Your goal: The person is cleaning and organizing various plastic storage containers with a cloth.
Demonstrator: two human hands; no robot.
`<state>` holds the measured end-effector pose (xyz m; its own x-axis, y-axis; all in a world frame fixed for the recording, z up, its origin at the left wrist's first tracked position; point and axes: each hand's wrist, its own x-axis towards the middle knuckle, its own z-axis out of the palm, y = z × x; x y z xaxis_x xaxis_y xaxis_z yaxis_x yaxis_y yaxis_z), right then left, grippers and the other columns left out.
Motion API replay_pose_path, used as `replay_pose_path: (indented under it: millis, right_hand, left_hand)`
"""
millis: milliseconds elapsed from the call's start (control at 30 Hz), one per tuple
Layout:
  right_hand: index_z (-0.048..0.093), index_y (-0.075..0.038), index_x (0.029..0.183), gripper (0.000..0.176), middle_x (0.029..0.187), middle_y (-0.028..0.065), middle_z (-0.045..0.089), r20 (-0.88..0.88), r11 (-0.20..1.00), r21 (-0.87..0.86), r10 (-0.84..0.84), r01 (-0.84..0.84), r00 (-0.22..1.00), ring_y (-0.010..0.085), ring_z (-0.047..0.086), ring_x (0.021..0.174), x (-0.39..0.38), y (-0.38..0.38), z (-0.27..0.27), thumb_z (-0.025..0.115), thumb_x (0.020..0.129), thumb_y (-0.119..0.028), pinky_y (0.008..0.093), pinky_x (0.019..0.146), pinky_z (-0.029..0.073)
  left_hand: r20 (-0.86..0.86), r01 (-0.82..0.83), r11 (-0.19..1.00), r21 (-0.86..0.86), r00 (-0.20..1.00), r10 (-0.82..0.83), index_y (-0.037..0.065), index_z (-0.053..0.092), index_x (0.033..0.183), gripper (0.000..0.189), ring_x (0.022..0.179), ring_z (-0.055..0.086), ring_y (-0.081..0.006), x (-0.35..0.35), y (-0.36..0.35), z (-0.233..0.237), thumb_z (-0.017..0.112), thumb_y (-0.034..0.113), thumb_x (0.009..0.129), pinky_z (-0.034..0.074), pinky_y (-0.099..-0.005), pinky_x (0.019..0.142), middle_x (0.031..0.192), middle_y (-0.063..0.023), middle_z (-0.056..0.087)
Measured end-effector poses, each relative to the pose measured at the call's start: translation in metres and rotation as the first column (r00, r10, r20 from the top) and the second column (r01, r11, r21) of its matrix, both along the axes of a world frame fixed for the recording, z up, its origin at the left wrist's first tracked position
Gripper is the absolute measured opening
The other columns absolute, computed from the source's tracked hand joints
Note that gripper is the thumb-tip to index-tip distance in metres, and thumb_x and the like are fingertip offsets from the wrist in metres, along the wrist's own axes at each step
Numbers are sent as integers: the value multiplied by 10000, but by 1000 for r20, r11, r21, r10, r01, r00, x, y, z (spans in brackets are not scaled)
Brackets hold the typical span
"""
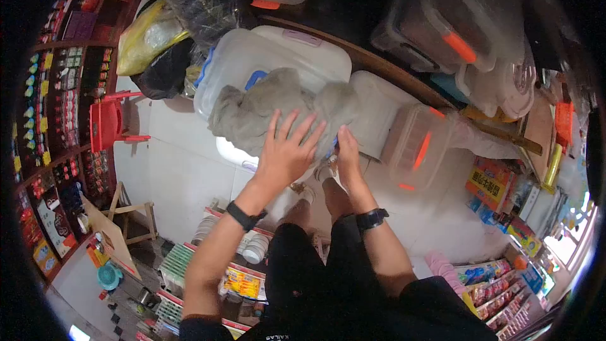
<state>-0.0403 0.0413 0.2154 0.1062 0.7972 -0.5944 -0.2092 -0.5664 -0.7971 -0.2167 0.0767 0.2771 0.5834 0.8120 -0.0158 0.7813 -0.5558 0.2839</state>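
Observation:
A crumpled grey cloth [271,101] lies over the lid of a clear plastic storage box [230,57] with blue clips. My left hand [289,151] rests on the cloth's near edge, its fingers spread. To its right, my right hand [348,155] is at the box's near side by a blue clip, thumb pointing up along the cloth; its other fingers are hidden, so what it holds cannot be made out.
Another clear box with orange clips [410,145] stands to the right, and more boxes [442,25] are stacked behind. A red stool [106,126] and stocked shelves [63,101] are at the left. Goods racks [499,297] stand at lower right.

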Motion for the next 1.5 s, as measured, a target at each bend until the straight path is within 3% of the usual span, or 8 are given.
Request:
replay_pose_path:
  millis: [100,133,233,433,767,900,1333,1500]
  right_hand:
    - [581,-14,1098,487,925,41,569,266,999,-8,-47,52,963,172,509,867,-4,-32,-90,344,1083,-440,334,802,433]
    - [571,17,1193,565,1023,87,613,-64,967,-190,-186,171,980,211,521,981,-10,-8,-26,301,1086,-468,367,928,420]
    - [590,28,1137,606,1035,125,625,-151,887,0,-457,462,877,215,536,973,-35,-1,-28,283,1083,-491,373,903,430]
    - [596,6,904,620,797,57,590,244,977,20,-211,213,946,175,489,746,-29,9,-20,291,1079,-504,376,674,413]
    - [470,-22,722,538,700,-26,424,116,865,106,-500,490,858,115,366,688,-42,15,-31,358,1089,-399,339,603,354]
    - [463,-70,728,478,690,-47,450,354,844,120,-528,523,772,89,400,647,-60,31,0,409,1075,-393,306,582,347]
    - [420,-65,640,546,645,-50,403,437,840,122,-523,528,732,82,335,634,-65,35,16,453,1063,-407,299,555,281]
    - [490,-23,660,555,656,-37,457,373,835,159,-544,526,751,82,375,651,-64,32,13,448,1063,-401,295,577,322]
  left_hand:
    - [-24,140,987,-78,990,-142,121,505,1436,618,1437,326,-338,-3,10,17,639,221,841,201,-626,1176,1526,-80,410]
    - [-30,145,985,-93,989,-148,121,505,1436,618,1437,326,-338,-1,12,22,639,221,841,201,-626,1176,1526,-80,410]
    - [-80,171,977,-129,980,-182,92,501,1436,604,1463,295,-348,6,24,25,595,182,846,201,-627,1175,1554,-82,388]
    - [-106,57,998,-36,993,-61,115,502,1443,581,1462,288,-369,34,45,13,560,187,869,190,-660,1160,1559,-70,383]
    - [-48,43,983,180,998,-35,80,608,1334,516,1271,493,-317,41,60,-1,592,239,844,329,-617,1087,1424,-64,534]
    - [-39,77,954,291,997,-69,75,623,1307,499,1114,549,-277,27,65,-11,588,221,831,448,-528,953,1367,-56,564]
    - [-180,95,962,256,982,-49,79,556,1378,529,1174,519,-273,-54,126,12,587,173,858,421,-458,918,1408,-55,514]
    - [-281,-132,905,404,924,261,71,565,1354,518,1168,498,-319,-96,151,13,585,122,839,410,-460,892,1376,-81,517]
